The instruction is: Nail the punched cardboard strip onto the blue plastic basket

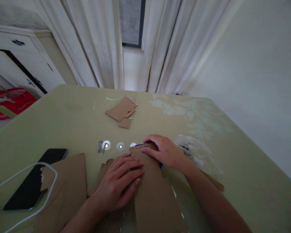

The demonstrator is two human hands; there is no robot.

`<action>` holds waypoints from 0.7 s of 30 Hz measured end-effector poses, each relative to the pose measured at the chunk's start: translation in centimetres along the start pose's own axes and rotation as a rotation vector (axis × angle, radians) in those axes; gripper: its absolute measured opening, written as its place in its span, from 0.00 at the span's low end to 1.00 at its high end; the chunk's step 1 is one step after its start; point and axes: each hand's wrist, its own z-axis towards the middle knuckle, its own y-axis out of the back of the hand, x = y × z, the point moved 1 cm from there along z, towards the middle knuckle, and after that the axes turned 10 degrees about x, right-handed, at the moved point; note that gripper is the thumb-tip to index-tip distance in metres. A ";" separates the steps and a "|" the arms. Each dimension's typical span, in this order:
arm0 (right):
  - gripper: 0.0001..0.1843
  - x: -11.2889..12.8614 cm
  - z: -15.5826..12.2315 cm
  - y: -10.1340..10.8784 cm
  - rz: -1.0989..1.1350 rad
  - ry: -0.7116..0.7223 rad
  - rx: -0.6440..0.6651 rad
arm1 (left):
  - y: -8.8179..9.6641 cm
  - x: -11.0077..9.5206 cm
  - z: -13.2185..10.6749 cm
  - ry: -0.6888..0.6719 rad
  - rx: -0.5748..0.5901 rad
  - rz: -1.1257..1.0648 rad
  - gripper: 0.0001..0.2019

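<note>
A long brown cardboard strip [151, 194] stretches from the table's middle toward me, with a row of small holes along its far end. My right hand [163, 150] grips the far right corner, thumb on top and the other fingers curled over the edge. Something dark blue shows from under that end. On the strip's left side rest the outstretched fingers of my left hand [123, 179]. Beneath the left hand lies another cardboard piece [105, 170], partly hidden. Past the strip are several small nails or screws [101, 146] and a clear round disc [120, 146].
A black phone [26, 187], a torn cardboard sheet [67, 184] and a white cable [54, 181] lie at the left. Cardboard scraps [121, 109] sit farther back. A clear plastic bag [199, 153] and a brown wooden-looking handle [215, 183] are beside my right arm.
</note>
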 end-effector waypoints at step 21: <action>0.14 -0.2 0.3 -0.5 0.068 0.001 0.023 | 6.4 7.8 -3.3 1.138 0.054 0.316 0.16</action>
